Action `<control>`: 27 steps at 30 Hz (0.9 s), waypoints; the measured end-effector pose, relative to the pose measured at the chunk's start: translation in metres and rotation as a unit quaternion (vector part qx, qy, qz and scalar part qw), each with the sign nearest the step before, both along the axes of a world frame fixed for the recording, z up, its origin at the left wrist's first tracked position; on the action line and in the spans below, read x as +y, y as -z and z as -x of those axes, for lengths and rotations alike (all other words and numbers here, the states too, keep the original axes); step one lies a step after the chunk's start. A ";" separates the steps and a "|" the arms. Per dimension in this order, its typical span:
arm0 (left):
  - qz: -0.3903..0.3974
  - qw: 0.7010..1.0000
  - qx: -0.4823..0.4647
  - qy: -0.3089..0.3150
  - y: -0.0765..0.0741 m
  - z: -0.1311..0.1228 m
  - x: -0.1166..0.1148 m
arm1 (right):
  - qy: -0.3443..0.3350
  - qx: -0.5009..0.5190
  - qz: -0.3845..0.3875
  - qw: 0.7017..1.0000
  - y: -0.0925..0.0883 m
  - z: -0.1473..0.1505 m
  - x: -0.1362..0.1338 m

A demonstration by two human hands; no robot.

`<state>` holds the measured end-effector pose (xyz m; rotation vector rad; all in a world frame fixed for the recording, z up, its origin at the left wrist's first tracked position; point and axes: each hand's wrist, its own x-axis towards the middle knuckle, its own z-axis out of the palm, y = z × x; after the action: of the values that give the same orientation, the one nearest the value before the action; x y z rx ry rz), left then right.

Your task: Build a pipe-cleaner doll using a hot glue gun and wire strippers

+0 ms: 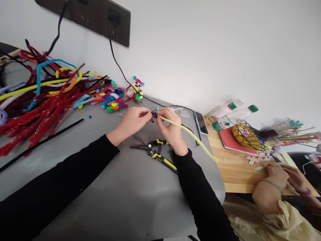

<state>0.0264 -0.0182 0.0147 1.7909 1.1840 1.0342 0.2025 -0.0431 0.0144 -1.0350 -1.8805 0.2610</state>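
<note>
My right hand (170,125) pinches a pale yellow pipe cleaner (193,135) near one end. Its long free part runs out to the right, over the wrist and past the grey table's edge. Fingertip to fingertip with it, my left hand (136,118) is closed in a pinch; what lies between its fingers is hidden. Tiny blue and pink bits show just behind the right fingers. Below both hands lie wire-stripping pliers (152,149) with black and yellow handles, jaws pointing left, partly covered by the right wrist.
Loose pipe cleaners (50,100) heap at the left; one black pipe cleaner (42,144) lies apart. Small pipe-cleaner figures (135,88) stand by the wall under a black cable. A phone (201,123), bottles and a wire basket (247,135) are at the right, near another person's hands (278,175).
</note>
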 end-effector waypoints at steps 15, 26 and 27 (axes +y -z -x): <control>0.149 0.965 -0.209 0.058 0.000 0.005 0.008 | -0.035 0.223 0.175 0.958 0.006 -0.006 0.012; 0.154 0.956 -0.247 0.041 0.007 0.000 0.007 | 0.008 0.170 0.156 0.973 0.001 0.002 0.003; 0.151 0.953 -0.259 0.034 0.007 0.000 0.007 | 0.015 0.169 0.153 0.974 0.001 0.002 0.003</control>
<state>0.0267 -0.0108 0.0074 1.2113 0.8864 1.1239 0.2003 -0.0405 0.0137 -1.1409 -1.5435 0.6827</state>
